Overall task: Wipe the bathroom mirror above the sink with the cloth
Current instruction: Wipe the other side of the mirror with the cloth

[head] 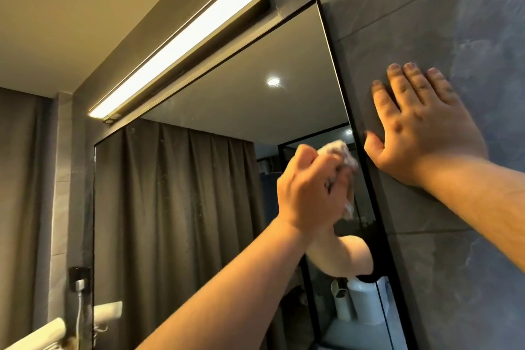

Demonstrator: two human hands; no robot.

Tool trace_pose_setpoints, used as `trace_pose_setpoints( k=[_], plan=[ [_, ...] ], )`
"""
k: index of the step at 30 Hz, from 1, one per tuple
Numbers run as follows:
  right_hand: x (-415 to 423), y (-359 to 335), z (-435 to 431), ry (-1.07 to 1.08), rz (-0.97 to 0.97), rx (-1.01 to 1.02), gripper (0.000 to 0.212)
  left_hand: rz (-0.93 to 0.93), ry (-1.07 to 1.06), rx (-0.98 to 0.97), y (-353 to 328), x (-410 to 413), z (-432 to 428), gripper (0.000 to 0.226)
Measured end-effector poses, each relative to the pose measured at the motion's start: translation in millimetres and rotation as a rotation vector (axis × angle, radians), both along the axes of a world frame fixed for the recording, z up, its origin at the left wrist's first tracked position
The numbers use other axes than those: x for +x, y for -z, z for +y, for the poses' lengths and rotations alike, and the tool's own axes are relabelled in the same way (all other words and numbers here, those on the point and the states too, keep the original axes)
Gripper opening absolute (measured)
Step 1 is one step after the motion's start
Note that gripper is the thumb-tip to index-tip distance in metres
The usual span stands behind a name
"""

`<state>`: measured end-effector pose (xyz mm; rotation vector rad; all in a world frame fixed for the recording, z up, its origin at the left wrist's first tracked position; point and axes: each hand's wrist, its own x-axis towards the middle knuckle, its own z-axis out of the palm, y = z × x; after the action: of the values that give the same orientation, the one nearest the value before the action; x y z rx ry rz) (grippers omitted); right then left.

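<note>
Seemingly cloth against mirror.

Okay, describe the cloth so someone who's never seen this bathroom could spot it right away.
Start at the black-framed mirror under the long lit lamp. Near its right edge, the left hand grips a crumpled whitish cloth against the glass. It's the only pale, bunched thing there; the right hand lies flat on the grey wall.

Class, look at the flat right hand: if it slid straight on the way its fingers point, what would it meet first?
The right hand lies flat on the grey tiled wall, fingers pointing up. Sliding on, it would probably cross only bare tile and a grout line; nothing else shows above it.
</note>
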<state>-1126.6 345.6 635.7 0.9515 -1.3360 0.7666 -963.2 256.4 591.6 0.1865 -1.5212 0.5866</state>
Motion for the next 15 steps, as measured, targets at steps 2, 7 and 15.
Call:
trace_pose_setpoints(
  k=[2, 7, 15],
  plan=[
    [0, -1, 0, 0.005, -0.001, 0.006, 0.079, 0.080, 0.019, 0.070, -34, -6, 3, 0.007],
    [1, 0, 1, 0.022, -0.002, 0.010, 0.078, 0.167, 0.042, 0.185, -84, -9, 10, 0.009],
    [2, 0, 2, 0.006, -0.007, 0.015, 0.077, -0.240, -0.007, -0.025, 8, 2, 21, 0.016]
  ],
)
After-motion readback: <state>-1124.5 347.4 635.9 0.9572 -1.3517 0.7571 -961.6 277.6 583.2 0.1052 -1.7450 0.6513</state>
